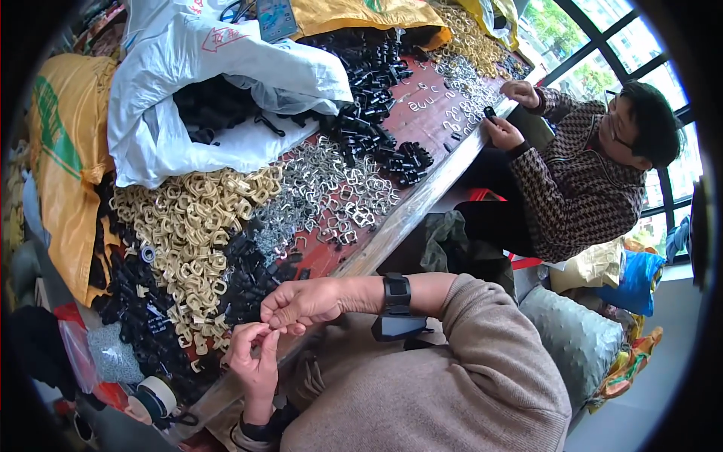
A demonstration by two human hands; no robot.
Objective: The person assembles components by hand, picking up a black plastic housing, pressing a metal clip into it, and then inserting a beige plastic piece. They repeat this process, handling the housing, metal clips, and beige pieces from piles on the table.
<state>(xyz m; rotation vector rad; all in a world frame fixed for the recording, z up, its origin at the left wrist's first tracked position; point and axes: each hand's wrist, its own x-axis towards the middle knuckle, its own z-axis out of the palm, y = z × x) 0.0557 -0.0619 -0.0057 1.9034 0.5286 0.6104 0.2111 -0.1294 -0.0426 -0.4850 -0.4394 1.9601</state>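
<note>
Over the near edge of the table, my left hand (254, 363) and my right hand (307, 301) meet fingertip to fingertip. The fingers of both are pinched together, and whatever lies between them is too small and covered to make out. Just beyond my hands are piles of black plastic pieces (245, 260) and gold-coloured metal loops (197, 218). Silver U-shaped metal pieces (354, 197) and smaller silver bits lie to the right of the gold pile.
A white sack (158, 98) of black parts lies open behind the piles. An orange sack (71, 188) stands left, near a roll of tape (156, 393) and a bag of small silver pieces (113, 354). At far right, another person (580, 181) handles a black piece.
</note>
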